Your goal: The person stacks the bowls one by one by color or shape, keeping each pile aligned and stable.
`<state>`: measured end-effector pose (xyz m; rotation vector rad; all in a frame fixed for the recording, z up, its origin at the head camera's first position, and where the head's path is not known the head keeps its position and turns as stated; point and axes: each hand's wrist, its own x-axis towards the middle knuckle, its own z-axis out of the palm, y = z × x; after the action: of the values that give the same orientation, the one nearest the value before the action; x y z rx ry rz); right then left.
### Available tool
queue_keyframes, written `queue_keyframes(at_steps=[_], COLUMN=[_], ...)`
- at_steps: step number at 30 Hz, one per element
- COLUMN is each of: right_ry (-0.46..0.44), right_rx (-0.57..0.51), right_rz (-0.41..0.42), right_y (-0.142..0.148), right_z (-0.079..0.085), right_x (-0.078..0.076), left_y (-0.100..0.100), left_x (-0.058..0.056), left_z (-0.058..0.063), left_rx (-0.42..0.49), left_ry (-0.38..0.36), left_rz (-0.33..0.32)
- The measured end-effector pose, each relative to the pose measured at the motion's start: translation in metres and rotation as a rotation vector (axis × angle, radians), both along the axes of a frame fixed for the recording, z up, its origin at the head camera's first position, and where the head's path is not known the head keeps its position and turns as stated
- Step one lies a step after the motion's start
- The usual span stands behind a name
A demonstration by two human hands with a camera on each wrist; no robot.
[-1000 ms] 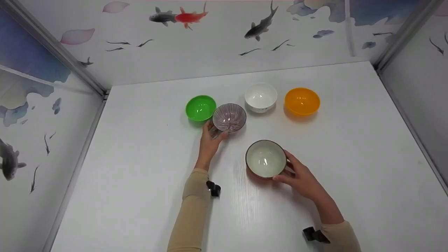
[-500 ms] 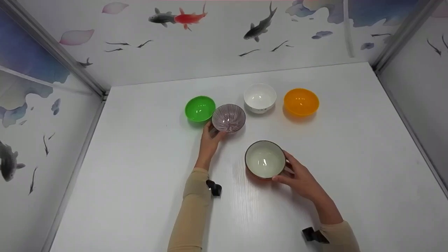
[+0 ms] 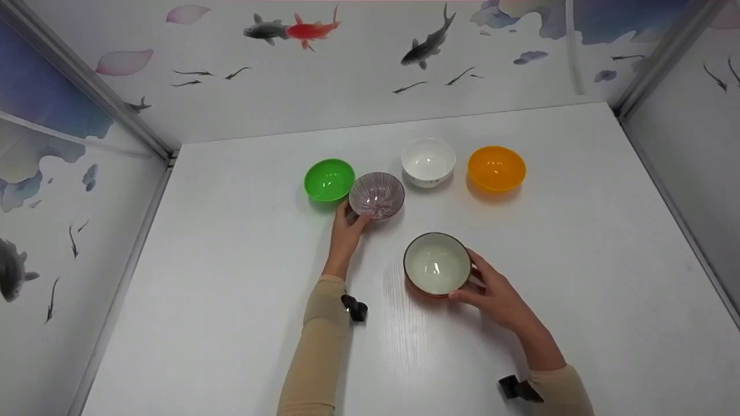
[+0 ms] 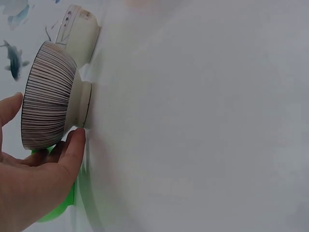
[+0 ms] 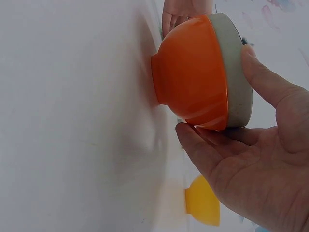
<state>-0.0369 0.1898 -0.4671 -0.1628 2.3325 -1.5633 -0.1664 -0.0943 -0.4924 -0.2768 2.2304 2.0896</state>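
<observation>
In the head view my left hand (image 3: 346,234) grips a purplish bowl with dark stripes (image 3: 377,196) by its near left side. The left wrist view shows the thumb at the rim of this striped bowl (image 4: 48,99) and fingers beneath. My right hand (image 3: 494,294) holds a pale green bowl with a dark rim (image 3: 437,263) from the right. In the right wrist view its pale band (image 5: 234,72) rises above an orange lower part (image 5: 193,72), which looks like a second bowl around it. The thumb presses the rim, fingers underneath. Whether either base touches the table, I cannot tell.
A green bowl (image 3: 329,180) stands close against the striped bowl's left. Behind are a white bowl (image 3: 428,162) and, farther right, a yellow-orange bowl (image 3: 496,169). The white table (image 3: 231,300) is bounded by printed panels (image 3: 347,86) at the back and sides.
</observation>
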Motion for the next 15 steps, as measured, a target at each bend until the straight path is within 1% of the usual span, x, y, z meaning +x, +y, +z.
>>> queue_keyframes(at_steps=[8, 15], right_ry=[0.014, 0.012], right_rx=[-0.026, -0.017], right_rz=[0.01, 0.01], right_y=[0.0005, 0.0008], right_z=[0.0012, 0.0013], right_x=[0.0008, 0.0008], left_y=[0.0008, 0.0015], left_x=[-0.0003, -0.0025], left_z=[0.0022, 0.0], left_rx=[0.018, 0.02], left_ry=[-0.005, 0.001], left_rz=[0.013, 0.027])
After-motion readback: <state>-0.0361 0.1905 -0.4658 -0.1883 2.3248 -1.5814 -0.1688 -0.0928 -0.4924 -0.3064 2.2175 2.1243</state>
